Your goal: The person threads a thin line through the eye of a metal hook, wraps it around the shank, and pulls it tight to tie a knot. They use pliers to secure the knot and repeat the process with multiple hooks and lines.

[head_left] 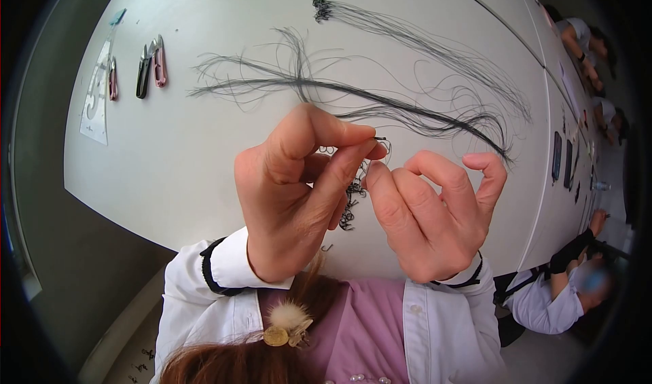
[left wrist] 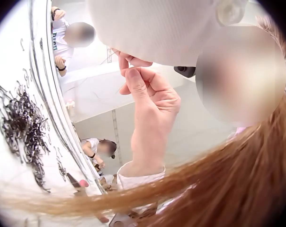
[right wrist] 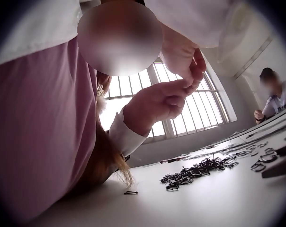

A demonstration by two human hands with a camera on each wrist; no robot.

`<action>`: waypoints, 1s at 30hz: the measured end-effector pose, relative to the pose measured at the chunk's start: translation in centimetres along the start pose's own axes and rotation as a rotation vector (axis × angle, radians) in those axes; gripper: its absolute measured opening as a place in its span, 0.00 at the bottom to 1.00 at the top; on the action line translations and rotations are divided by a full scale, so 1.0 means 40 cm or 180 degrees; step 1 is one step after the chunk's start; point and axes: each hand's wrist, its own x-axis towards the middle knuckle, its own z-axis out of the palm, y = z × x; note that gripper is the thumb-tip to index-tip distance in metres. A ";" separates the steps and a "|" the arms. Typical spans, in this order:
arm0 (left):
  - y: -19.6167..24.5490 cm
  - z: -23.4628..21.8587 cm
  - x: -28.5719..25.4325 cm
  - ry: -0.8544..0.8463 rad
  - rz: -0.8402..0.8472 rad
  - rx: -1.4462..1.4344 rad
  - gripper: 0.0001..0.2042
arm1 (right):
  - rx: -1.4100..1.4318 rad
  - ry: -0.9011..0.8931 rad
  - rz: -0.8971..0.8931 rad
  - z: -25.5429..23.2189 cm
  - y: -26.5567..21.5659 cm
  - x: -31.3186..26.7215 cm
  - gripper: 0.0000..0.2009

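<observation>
The left hand (head_left: 292,173) pinches a small dark hook (head_left: 380,138) between thumb and forefinger. A thin line loops beside these fingertips toward the right hand (head_left: 435,214), whose thumb and forefinger pinch together on it; its outer fingers are bent and raised. The fingertips of both hands are close together above the table. Below them lies a pile of dark hooks (head_left: 349,211), spread wider in the left wrist view (left wrist: 24,127) and the right wrist view. The left wrist view shows the right hand (left wrist: 155,101) from its thumb side.
Two bundles of dark lines, one with hooks at its end (head_left: 322,9), lie across the white table (head_left: 204,153). Snips (head_left: 142,71) and a clear set square (head_left: 95,112) are at the left. Other people sit at the right, with phones (head_left: 557,154) on the neighbouring table.
</observation>
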 end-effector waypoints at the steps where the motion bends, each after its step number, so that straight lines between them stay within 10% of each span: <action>1: -0.002 0.000 -0.001 0.0000 0.0173 0.0234 0.01 | -0.0049 -0.0008 -0.0032 -0.003 -0.003 0.002 0.04; 4: -0.025 -0.002 0.002 -0.0046 0.0883 0.0746 0.03 | -0.0050 -0.0149 -0.0040 -0.030 -0.012 0.001 0.07; 30: -0.005 0.006 -0.011 -0.0610 0.0426 0.0675 0.02 | 0.1074 -0.0009 0.0620 -0.033 0.079 0.022 0.09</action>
